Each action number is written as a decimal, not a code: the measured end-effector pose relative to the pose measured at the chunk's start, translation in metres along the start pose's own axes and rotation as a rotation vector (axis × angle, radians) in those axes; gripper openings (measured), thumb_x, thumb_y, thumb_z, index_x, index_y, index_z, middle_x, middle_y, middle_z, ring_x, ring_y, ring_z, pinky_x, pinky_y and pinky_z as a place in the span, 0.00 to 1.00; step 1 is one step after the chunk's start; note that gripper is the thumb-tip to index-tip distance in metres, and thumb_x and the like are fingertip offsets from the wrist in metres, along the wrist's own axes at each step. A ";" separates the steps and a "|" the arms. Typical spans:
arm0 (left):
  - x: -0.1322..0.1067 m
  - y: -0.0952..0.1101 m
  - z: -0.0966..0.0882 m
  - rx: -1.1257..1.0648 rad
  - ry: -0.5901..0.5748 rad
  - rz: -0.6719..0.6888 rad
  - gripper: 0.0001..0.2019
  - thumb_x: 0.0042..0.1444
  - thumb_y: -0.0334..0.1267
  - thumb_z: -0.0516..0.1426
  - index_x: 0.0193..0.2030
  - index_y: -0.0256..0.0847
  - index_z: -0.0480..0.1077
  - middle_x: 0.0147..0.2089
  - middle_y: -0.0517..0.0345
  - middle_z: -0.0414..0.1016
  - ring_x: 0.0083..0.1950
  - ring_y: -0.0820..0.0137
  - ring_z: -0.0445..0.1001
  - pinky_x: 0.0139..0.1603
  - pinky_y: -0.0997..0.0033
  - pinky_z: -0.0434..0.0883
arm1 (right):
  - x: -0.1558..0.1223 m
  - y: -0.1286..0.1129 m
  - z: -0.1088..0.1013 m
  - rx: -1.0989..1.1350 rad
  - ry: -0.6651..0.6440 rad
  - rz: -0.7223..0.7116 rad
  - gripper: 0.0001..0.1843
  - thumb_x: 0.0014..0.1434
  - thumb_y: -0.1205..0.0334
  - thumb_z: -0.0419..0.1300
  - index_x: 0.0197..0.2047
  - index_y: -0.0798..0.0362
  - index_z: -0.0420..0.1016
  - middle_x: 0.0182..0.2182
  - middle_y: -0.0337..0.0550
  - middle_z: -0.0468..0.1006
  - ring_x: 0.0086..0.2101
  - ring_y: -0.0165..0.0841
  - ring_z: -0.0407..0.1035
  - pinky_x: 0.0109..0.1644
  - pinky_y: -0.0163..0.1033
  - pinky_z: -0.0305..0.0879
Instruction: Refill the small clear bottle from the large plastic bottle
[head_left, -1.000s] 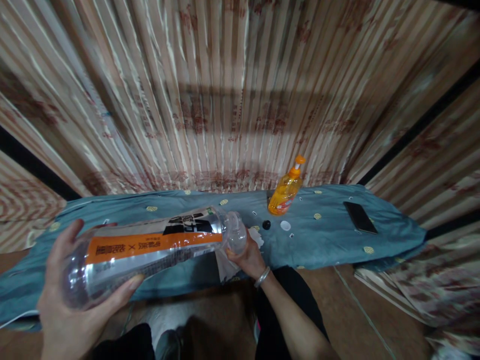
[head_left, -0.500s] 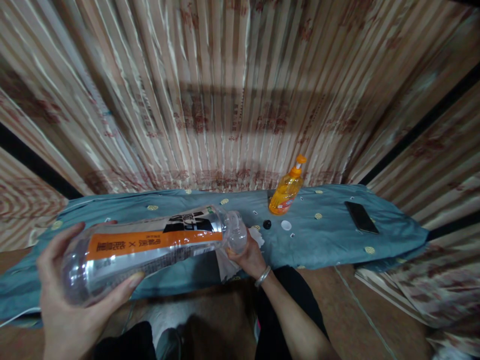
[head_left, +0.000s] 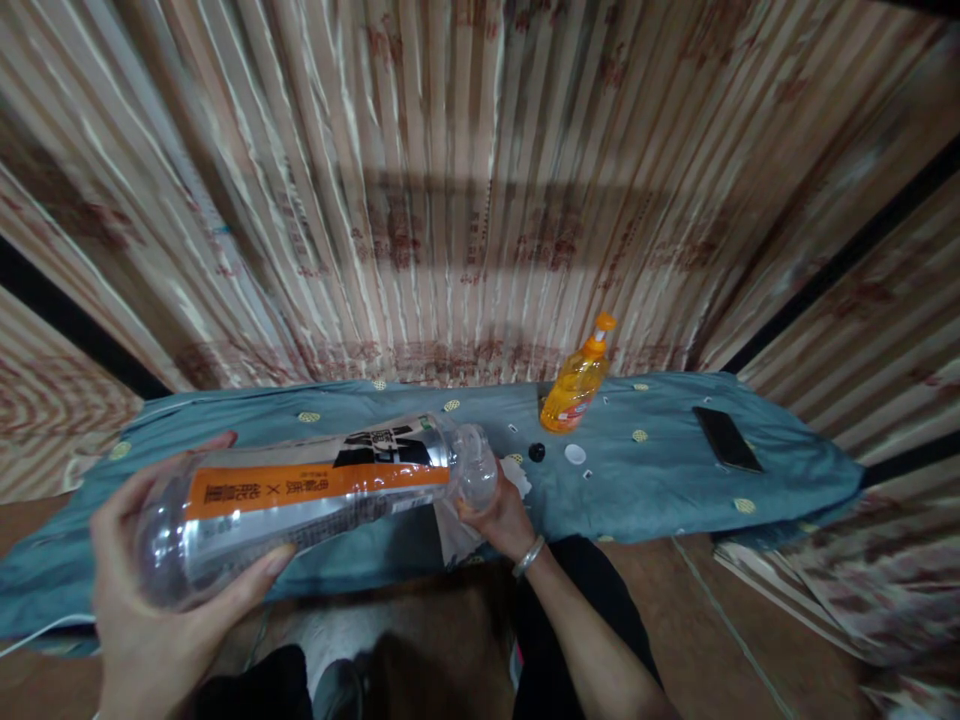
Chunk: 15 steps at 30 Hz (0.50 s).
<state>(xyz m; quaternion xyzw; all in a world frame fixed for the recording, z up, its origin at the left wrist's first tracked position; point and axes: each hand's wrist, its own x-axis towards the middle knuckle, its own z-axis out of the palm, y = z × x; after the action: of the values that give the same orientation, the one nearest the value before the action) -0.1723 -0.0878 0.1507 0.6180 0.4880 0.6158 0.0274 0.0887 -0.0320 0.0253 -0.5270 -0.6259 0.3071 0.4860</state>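
A large clear plastic bottle [head_left: 315,485] with a silver, orange and black label lies on its side in the air above the bed. My left hand [head_left: 150,580] is wrapped round its base, thumb along the near side. At the other end, my right hand [head_left: 504,515] closes on the bottle's clear, rounded neck end; the bottle partly hides its fingers. Beneath this hand shows a piece of white tissue [head_left: 454,535]. A black cap [head_left: 536,452] and a white round disc [head_left: 575,454] rest on the blue-green sheet just beyond my right hand.
An orange pump bottle [head_left: 576,388] of yellow liquid stands on the sheet [head_left: 660,500] near the curtain [head_left: 420,200]. Farther right lies a black phone [head_left: 726,438]. A white cable [head_left: 49,630] runs in at the left. Dark poles [head_left: 840,270] slope up on both sides.
The view shifts slightly, and the bottle with my left hand appears a little farther right. Both hands keep their hold.
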 end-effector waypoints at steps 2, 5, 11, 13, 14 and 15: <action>0.000 -0.001 0.000 0.000 -0.004 -0.014 0.46 0.31 0.37 0.70 0.62 0.46 0.60 0.59 0.49 0.70 0.60 0.50 0.69 0.59 0.41 0.68 | 0.000 0.001 0.000 0.001 0.003 0.001 0.37 0.45 0.65 0.64 0.59 0.52 0.61 0.45 0.46 0.79 0.41 0.39 0.76 0.47 0.44 0.74; 0.000 -0.003 0.000 0.004 -0.003 -0.014 0.47 0.30 0.37 0.70 0.62 0.46 0.60 0.59 0.48 0.70 0.60 0.48 0.69 0.59 0.38 0.67 | 0.000 0.003 0.001 0.005 0.006 -0.004 0.37 0.44 0.65 0.65 0.59 0.53 0.61 0.46 0.46 0.78 0.42 0.39 0.76 0.47 0.44 0.74; 0.001 -0.005 0.000 0.012 -0.012 -0.007 0.47 0.30 0.36 0.69 0.62 0.48 0.60 0.61 0.49 0.69 0.62 0.48 0.67 0.61 0.37 0.64 | 0.000 0.005 0.001 0.009 0.006 -0.001 0.37 0.45 0.65 0.65 0.59 0.52 0.61 0.45 0.46 0.79 0.39 0.38 0.76 0.46 0.43 0.74; 0.000 -0.005 -0.001 0.001 -0.015 -0.012 0.48 0.29 0.36 0.70 0.62 0.48 0.60 0.62 0.48 0.68 0.62 0.48 0.66 0.62 0.36 0.64 | 0.000 0.005 0.001 0.006 0.005 0.000 0.37 0.45 0.65 0.65 0.59 0.52 0.61 0.46 0.46 0.78 0.41 0.39 0.76 0.48 0.44 0.74; 0.000 -0.005 -0.001 -0.004 -0.021 -0.015 0.48 0.28 0.36 0.70 0.62 0.48 0.59 0.62 0.48 0.68 0.62 0.47 0.66 0.62 0.35 0.63 | 0.000 0.004 0.000 0.007 0.004 -0.005 0.37 0.45 0.65 0.64 0.59 0.52 0.61 0.46 0.46 0.78 0.42 0.39 0.76 0.48 0.44 0.73; 0.000 -0.005 -0.001 -0.004 -0.025 -0.017 0.49 0.28 0.36 0.70 0.62 0.47 0.59 0.62 0.47 0.67 0.63 0.47 0.66 0.62 0.35 0.63 | 0.000 0.004 0.000 0.008 0.005 -0.013 0.37 0.45 0.65 0.64 0.59 0.52 0.61 0.47 0.46 0.78 0.43 0.39 0.75 0.49 0.45 0.73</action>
<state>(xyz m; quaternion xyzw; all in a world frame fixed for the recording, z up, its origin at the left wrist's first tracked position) -0.1763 -0.0858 0.1475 0.6213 0.4918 0.6087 0.0399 0.0901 -0.0309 0.0212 -0.5217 -0.6267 0.3055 0.4916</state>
